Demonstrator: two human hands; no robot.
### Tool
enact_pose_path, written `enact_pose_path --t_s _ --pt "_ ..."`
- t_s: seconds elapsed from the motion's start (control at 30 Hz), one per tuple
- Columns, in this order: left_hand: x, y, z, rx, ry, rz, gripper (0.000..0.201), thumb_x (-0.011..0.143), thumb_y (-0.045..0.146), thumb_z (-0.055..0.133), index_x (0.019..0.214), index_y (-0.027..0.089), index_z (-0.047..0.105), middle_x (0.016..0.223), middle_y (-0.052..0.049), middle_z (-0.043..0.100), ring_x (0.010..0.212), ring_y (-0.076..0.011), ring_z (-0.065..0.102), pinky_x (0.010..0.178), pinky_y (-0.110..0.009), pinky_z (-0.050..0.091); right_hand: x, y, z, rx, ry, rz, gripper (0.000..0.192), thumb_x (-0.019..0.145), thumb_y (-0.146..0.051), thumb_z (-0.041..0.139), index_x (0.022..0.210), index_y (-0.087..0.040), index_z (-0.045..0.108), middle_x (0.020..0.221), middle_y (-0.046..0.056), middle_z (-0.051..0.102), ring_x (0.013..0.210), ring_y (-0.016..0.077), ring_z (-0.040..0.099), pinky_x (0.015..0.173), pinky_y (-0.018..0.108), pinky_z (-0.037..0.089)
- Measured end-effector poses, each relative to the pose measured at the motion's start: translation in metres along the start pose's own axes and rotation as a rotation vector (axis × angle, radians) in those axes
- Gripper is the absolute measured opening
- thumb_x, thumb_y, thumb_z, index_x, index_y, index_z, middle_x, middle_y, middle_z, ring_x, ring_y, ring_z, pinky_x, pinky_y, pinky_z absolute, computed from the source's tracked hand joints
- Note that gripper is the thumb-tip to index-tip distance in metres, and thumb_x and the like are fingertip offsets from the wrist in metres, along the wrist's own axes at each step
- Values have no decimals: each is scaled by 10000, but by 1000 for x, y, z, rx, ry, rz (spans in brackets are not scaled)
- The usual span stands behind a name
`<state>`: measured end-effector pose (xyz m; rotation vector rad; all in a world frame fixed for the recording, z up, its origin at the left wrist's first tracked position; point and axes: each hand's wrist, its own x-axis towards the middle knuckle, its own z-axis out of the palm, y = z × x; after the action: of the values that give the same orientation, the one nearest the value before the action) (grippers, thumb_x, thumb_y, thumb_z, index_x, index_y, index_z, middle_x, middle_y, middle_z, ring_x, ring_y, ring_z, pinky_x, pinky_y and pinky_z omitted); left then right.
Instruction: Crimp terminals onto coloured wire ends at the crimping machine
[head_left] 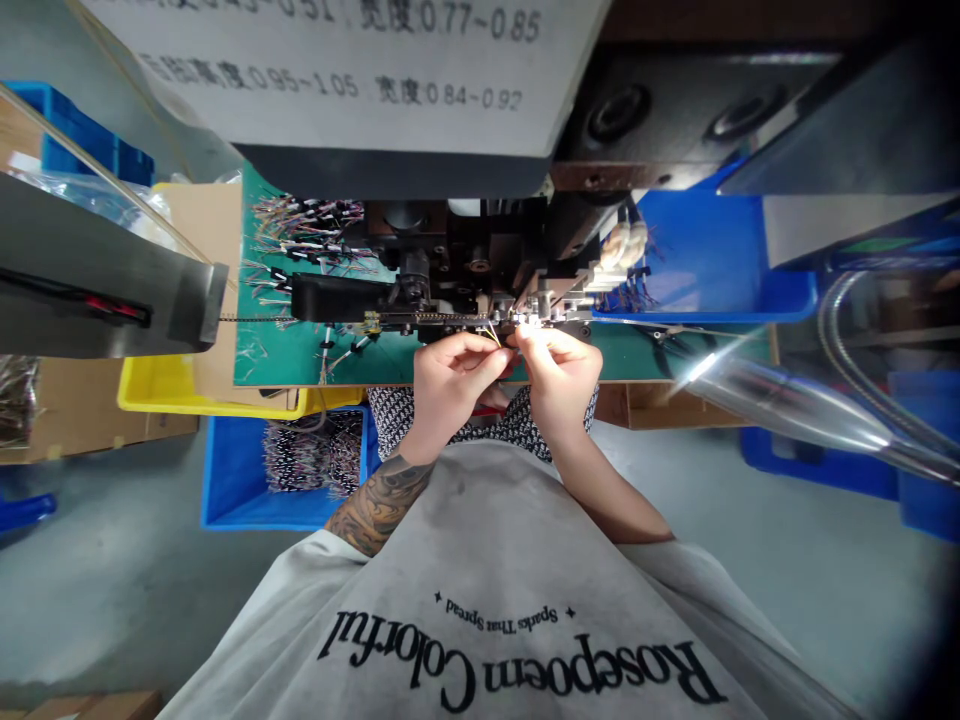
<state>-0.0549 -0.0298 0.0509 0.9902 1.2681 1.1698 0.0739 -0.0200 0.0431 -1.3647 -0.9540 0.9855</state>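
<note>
My left hand is closed in a pinch, thumb against forefinger, at the front of the black machine. A thin yellow wire sticks up from its fingertips. Close beside it, my right hand is also pinched, its fingertips right at the brightly lit working point of the machine. What those fingers hold is too small and hidden to make out. A narrow chain-like metal strip runs in from the left toward the working point.
Bundles of wires with black connectors lie on the green tabletop at left. Blue bins stand at right, and another blue bin holds bundled wires below. A yellow tray and a clear tube-like lamp flank the table.
</note>
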Motion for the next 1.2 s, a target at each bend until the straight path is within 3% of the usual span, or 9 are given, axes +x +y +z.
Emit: enact_pose_path --t_s 0.13,0.23,0.5,0.67,0.8,0.93,1.07,1.2 --pt "0 0 -1 -3 1 -7 152 841 342 868 842 200 812 753 -21 800 648 -184 781 620 -284 680 -2 2 -2 27 -64 19 226 887 -408 752 833 -219 863 702 6 735 618 128 604 588 279 499" --pt "0 0 -2 19 -14 -2 133 833 325 875 827 202 825 716 -17 789 639 -183 777 592 -267 663 -4 0 -4 -20 -108 9 248 885 -428 748 817 -220 864 719 16 745 671 150 643 636 304 536" --pt "-1 3 0 9 -57 -31 185 825 379 891 836 206 825 695 -14 778 646 -187 778 602 -276 669 -2 -9 -5 -42 -34 -44 350 872 -385 734 580 -194 705 563 -24 580 555 100 484 539 260 420" --pt "0 1 -2 23 -28 4 193 818 379 903 815 204 821 750 -27 797 669 -183 778 586 -262 658 -3 -11 -5 -83 -99 -39 248 853 -414 747 728 -212 818 597 -12 637 577 125 551 577 289 482" --pt "0 1 -2 44 -25 11 214 821 404 895 833 204 819 766 -31 802 677 -191 782 574 -266 655 -4 -6 -6 -67 -68 -35 227 844 -415 756 778 -218 848 617 -1 670 612 144 597 593 300 514" --pt "-1 3 0 17 -44 -6 216 834 412 880 852 206 815 744 -27 794 676 -193 784 600 -279 670 -3 -3 -5 -57 -20 -21 251 863 -397 732 723 -201 804 616 -4 655 565 118 540 561 277 474" --pt "-1 3 1 13 -36 -16 229 813 411 896 818 206 794 759 -30 799 675 -196 783 607 -286 674 0 -5 -3 -48 -51 -27 384 911 -399 701 589 -191 687 551 -20 550 537 95 460 527 256 403" --pt "-1 0 0 -8 -29 13 226 825 403 889 814 209 775 771 -22 795 681 -187 783 646 -294 688 2 -6 -1 -18 -61 -11 352 908 -402 731 625 -192 719 569 -29 534 544 87 428 527 253 373"
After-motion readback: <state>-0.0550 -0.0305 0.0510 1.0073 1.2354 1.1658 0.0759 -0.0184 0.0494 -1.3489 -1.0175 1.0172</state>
